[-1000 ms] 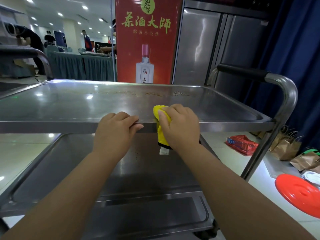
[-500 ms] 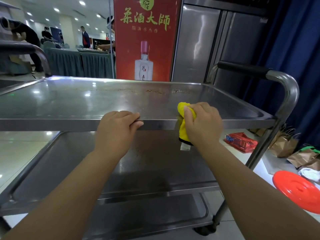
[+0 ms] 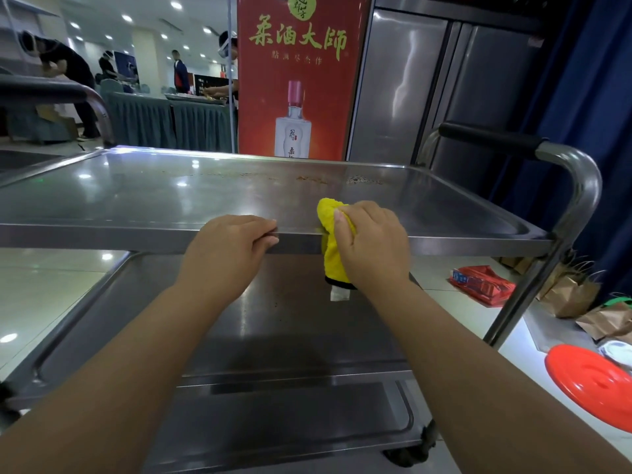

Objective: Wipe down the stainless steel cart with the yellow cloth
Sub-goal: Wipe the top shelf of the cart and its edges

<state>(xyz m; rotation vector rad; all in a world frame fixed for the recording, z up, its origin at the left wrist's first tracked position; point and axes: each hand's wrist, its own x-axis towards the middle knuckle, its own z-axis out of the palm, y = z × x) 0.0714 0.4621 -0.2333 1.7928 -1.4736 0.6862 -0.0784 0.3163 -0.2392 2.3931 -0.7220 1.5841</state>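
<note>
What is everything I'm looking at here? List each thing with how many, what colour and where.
cart: one, stainless steel, three shelves, centre
cart handle: one, black grip on a steel tube, right end
yellow cloth: one, yellow with a white tag, draped over the top shelf's near edge
banner: one, red with a bottle picture, behind the cart
steel cabinet: one, silver, behind on the right
curtain: one, dark blue, far right
round lid: one, red, floor at right
paper bags: several, brown, floor at right
red bag: one, floor at right
people: several, far left background
left hand: grips the top shelf's edge
right hand: holds the yellow cloth on that edge
</note>
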